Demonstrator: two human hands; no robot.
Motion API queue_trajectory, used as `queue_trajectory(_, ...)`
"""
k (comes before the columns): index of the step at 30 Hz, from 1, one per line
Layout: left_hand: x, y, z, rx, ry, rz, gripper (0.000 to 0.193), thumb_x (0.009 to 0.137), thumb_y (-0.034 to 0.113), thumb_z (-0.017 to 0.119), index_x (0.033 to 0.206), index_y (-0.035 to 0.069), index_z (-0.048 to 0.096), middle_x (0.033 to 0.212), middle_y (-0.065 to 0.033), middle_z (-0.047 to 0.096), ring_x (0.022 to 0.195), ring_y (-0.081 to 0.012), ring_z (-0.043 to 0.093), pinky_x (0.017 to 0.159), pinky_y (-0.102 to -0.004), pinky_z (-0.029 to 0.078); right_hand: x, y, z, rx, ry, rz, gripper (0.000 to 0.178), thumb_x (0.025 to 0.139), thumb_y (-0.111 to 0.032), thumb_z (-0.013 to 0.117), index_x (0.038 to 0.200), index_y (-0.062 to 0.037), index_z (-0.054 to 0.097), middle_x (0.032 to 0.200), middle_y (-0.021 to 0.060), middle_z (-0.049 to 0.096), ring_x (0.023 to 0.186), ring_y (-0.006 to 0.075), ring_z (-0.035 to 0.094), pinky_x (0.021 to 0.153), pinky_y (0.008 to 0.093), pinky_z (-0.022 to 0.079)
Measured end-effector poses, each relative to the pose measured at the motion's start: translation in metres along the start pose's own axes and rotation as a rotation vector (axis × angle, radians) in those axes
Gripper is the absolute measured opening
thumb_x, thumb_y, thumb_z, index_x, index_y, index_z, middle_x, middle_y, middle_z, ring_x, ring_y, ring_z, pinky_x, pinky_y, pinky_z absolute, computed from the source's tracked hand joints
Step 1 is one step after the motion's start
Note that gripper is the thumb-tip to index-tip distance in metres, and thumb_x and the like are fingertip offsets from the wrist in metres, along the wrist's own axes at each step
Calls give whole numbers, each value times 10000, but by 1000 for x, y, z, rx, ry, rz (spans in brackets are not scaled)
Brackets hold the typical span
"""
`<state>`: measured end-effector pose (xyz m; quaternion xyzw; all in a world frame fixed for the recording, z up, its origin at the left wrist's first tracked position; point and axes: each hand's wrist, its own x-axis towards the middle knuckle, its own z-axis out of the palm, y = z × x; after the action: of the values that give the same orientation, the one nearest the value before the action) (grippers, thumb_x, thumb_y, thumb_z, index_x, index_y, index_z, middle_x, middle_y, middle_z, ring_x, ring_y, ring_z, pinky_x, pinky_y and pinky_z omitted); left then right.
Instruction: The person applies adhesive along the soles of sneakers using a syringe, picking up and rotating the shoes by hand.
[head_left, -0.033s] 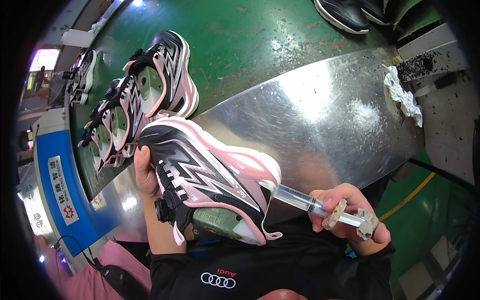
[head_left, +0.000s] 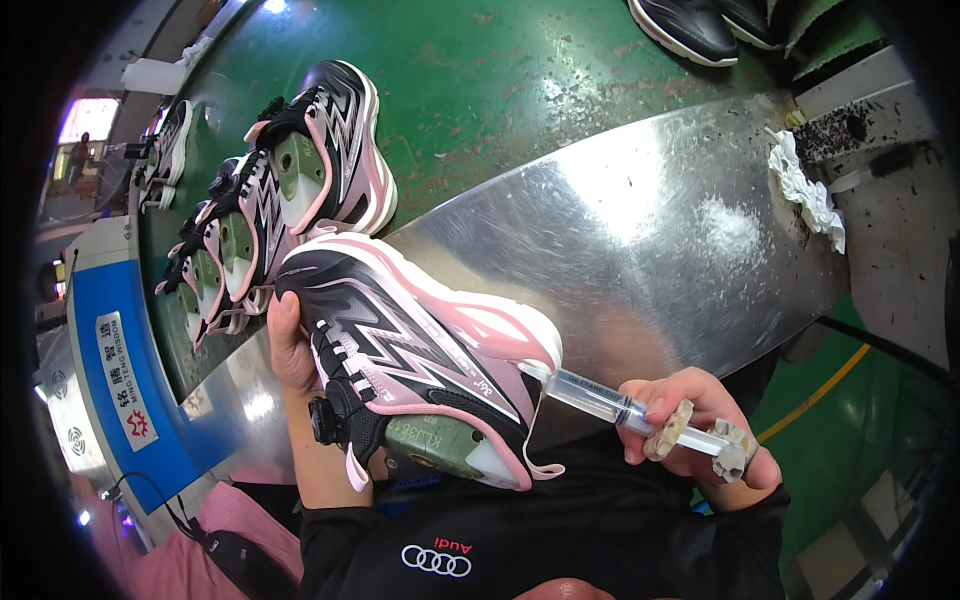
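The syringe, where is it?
In the head view, right of centre: the right hand holds the syringe, its tip at the heel of the shoe in the left hand.

White light is glaring near the far edge of the steel tabletop (head_left: 545, 235); lines are bending by the view's dark rim.
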<state>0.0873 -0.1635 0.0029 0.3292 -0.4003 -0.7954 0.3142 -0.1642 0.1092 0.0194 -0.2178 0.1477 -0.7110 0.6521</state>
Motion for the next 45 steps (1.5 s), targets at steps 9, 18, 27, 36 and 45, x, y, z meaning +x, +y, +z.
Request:
queue_trajectory(9, 0, 2, -3, -17, -37, -25, 488, 904, 360, 493, 1276, 45, 472, 1254, -153, 541, 1117, -308, 557, 959, -500, 443, -3, 3, -1, -53, -49, -38, 1003, 623, -572, 782, 1270, 80, 380, 1037, 132, 478, 923, 173, 463, 794, 269, 352)
queue_trajectory(18, -2, 4, -2, 2, -54, -16, 506, 901, 353, 496, 1297, 42, 444, 1260, -157, 533, 1126, -308, 551, 964, -497, 439, -6, 7, -1, -95, -61, -79, 985, 603, -548, 807, 1249, 83, 413, 1002, 128, 496, 884, 157, 467, 766, 256, 351)
queue_trajectory(27, 8, 7, -2, -1, -63, 11, 539, 885, 344, 517, 1317, 40, 410, 1293, -162, 501, 1128, -324, 546, 960, -510, 438, 1, -17, 8, -188, -26, -258, 869, 625, -615, 749, 1154, 23, 486, 930, 130, 591, 848, 196, 509, 773, 299, 364)
queue_trajectory(36, 15, -5, 28, -111, -44, 79, 320, 865, 121, 592, 1138, -32, 523, 1044, -89, 619, 920, -174, 611, 863, -329, 492, -48, -59, -52, -738, 399, -579, 1028, 569, -658, 752, 1238, 19, 363, 961, 77, 478, 889, 163, 461, 760, 278, 349)
queue_trajectory(45, -112, -8, 22, -151, 8, -358, 515, 809, 135, 619, 1250, -54, 431, 1187, -176, 567, 1082, -261, 580, 966, -401, 447, -21, -65, -59, -1386, 355, -306, 853, 647, -541, 751, 1208, 16, 431, 1015, 88, 412, 916, 195, 445, 797, 316, 388)
